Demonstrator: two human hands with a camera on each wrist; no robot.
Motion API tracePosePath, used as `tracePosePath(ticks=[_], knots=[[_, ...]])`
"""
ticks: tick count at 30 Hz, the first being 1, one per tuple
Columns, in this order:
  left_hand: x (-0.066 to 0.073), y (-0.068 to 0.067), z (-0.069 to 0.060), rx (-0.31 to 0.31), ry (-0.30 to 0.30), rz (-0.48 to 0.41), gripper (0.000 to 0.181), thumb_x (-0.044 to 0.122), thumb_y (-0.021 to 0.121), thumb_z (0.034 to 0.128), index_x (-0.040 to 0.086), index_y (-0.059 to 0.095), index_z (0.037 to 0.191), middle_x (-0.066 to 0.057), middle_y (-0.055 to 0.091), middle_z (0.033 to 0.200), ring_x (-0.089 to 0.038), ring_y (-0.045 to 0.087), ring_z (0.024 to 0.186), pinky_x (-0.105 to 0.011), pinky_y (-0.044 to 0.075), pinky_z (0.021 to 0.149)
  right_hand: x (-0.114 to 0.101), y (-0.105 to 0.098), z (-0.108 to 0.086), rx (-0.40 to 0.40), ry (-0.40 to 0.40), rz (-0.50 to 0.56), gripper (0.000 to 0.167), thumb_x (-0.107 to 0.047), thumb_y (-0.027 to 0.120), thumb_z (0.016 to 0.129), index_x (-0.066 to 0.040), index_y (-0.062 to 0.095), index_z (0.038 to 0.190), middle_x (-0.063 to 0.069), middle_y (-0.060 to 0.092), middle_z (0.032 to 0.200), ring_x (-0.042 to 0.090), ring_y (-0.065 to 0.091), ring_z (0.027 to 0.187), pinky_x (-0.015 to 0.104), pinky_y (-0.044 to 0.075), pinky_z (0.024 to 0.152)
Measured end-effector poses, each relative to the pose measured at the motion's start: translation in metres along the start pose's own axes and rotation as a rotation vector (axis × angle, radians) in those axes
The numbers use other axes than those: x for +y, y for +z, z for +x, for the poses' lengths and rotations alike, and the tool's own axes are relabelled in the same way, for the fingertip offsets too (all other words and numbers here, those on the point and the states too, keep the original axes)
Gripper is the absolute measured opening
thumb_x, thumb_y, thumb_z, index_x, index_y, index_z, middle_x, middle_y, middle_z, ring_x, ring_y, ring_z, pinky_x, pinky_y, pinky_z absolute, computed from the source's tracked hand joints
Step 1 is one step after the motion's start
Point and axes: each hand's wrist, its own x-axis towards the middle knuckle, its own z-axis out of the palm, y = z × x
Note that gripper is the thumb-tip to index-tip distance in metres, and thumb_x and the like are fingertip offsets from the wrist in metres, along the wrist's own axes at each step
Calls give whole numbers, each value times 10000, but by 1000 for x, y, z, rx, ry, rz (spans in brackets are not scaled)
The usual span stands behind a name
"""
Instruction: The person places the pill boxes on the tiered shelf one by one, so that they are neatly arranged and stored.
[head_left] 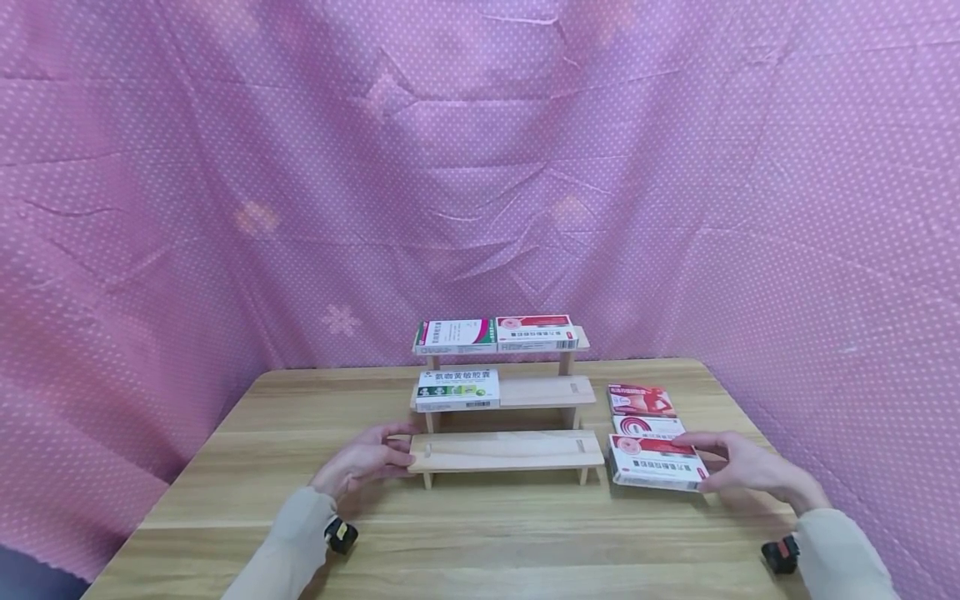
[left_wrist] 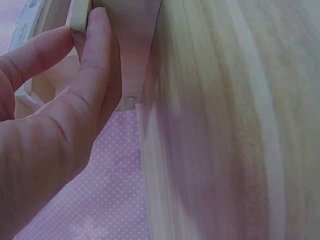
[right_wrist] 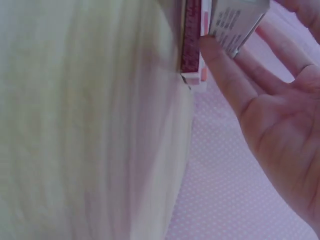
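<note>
Red-and-white medicine box gripped at its right end by the right hand, right of the wooden rack.
Its printed face is up, dark Chinese characters ending in 胶囊 upright to the wearer; long axis runs left to right, right end slightly nearer the wearer. In the right wrist view it tilts against the boxes beside it. Just behind lie a white box with red rings and a red box, lettering too small to read. The left hand pinches the lowest shelf's left end. The middle shelf bears a green-and-white box marked 氨咖黄敏胶囊; the top shelf, a magenta-and-green-edged box and a matching red-and-white box. Beneath stands a wood-grain table.
</note>
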Motion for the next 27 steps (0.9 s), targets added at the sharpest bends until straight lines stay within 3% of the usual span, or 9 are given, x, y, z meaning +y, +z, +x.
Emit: tracePosePath(ticks=[4,7,13,15,21,27], knots=[[0,-1,-1,-9,0,-6,716,-75,615,852,-117,255,1470,-241,563,1176,-249,647,981,-404,576,937,3,-8,-3,-12,-57,94,654,-133,778,789,-34,535,1388,320,426,1452,-46,443,1246,119,402,960],[0,-2,-1,-16,6,-11,721,-79,612,853,-119,245,1473,-254,559,1187,-251,647,988,-406,571,946,5,-11,-3,-28,-52,194,635,-98,745,821,-2,507,1402,293,426,1464,-179,421,1172,73,387,941],[-3,-1,-1,-24,23,-21,723,-77,605,862,-137,219,1470,-281,559,1207,-246,651,988,-409,571,946,2,-19,-5,8,-45,342,575,-23,647,885,87,438,1410,-107,604,1299,-4,584,1135,193,530,906],[-3,0,-1,-26,22,-25,730,-73,605,862,-137,210,1472,-279,561,1207,-246,652,987,-405,572,945,-1,-21,-5,48,-64,348,538,-22,622,906,103,442,1398,-162,637,1247,7,599,1122,193,534,892],[-5,1,0,-39,8,-53,738,-83,589,866,-122,194,1487,-266,558,1200,-259,650,999,-405,567,954,-16,-24,0,154,-100,292,477,-67,615,931,47,505,1380,-133,671,1232,-6,616,1082,154,497,875],[-3,0,1,-38,17,-53,735,-79,594,866,-122,202,1487,-307,525,1258,-258,645,1016,-416,562,961,-29,-26,9,152,-143,335,502,-27,625,912,98,477,1375,-122,670,1232,-9,606,1124,152,501,912]])
